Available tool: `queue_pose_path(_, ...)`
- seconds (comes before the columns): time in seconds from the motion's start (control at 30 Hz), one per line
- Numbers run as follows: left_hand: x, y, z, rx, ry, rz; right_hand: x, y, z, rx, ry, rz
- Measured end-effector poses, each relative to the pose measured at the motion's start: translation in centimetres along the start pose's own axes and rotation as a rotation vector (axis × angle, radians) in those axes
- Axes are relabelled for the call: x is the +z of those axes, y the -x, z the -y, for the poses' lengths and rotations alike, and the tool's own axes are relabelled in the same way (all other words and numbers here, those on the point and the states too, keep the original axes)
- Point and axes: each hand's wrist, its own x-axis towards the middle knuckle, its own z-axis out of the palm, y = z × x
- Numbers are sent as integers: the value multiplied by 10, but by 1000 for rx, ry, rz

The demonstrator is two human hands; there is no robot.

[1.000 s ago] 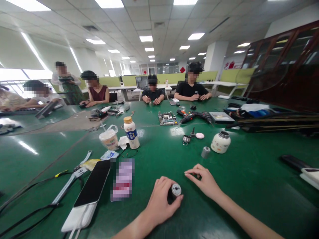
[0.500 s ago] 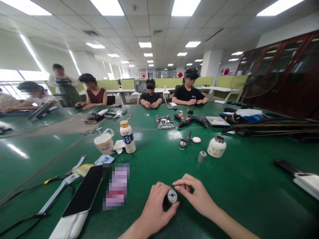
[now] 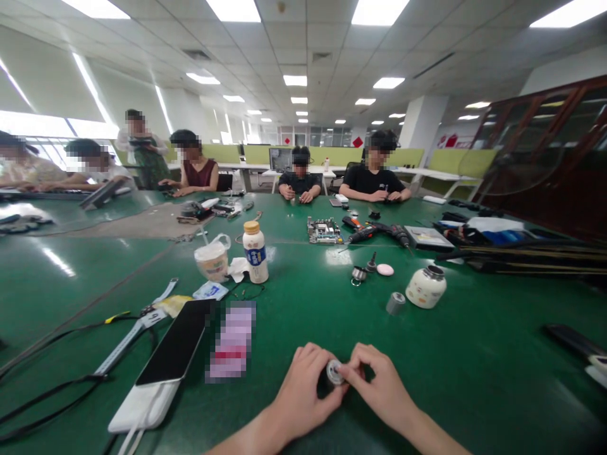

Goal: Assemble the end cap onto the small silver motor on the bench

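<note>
My left hand (image 3: 303, 385) is wrapped round a small round metal cylinder (image 3: 333, 373), whose end face points up towards me. At its top right edge, the thumb and fingers of my right hand (image 3: 382, 385) are pressed together and touch it. Whether a tiny part sits in that pinch I cannot see. Beyond my hands lies a similar grey metal cylinder (image 3: 396, 303), beside a cream bottle (image 3: 425, 289) with an uncovered metal neck. Farther back are a metal piece with a ring (image 3: 358, 274), a dark pointed part (image 3: 372, 261) and a pale pink disc (image 3: 385, 270).
To the left lie a phone (image 3: 177, 341) on a white block with a cable, a blurred purple packet (image 3: 232, 344) and a strap. A drink bottle (image 3: 255, 253) and a plastic cup (image 3: 212, 259) stand behind. A circuit board (image 3: 325, 230) and power drills (image 3: 363, 231) lie ahead; people sit beyond.
My right hand has come in to the cylinder, with its thumb now at the top edge. The left hand still holds it. The whole view has swung slightly left.
</note>
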Motion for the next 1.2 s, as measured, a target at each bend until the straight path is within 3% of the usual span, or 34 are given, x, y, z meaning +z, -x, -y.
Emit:
queue_pose_path(0.1, 0, -1, 1, -7, -2, -3, -4, 1, 0, 6, -54, -60)
queue_pose_path(0.3, 1, -2, 3, 21, -1, 24, -2, 2, 8, -31, -6, 83)
queue_pose_path(0.43, 1, -2, 3, 3, 10, 33, -5, -4, 8, 11, -61, 4)
queue_pose_path(0.57, 0, -3, 2, -19, 3, 25, -18, -16, -15, 40, -70, -73)
queue_pose_path(0.7, -1, -2, 1, -24, 1, 24, -22, -23, -53, 70, 142, -42)
queue_pose_path(0.8, -1, -2, 0, -25, 0, 20, -19, -22, -64, 67, 181, -29)
queue_pose_path(0.97, -2, -2, 1, -13, 5, 20, -16, -17, -32, 97, -12, -66)
queue_pose_path(1.1, -1, -1, 4, 1, -8, 25, -13, -9, 5, 49, -144, 36)
queue_pose_path(1.2, 0, -1, 4, 6, -14, 29, -9, -5, 15, 33, -133, 78)
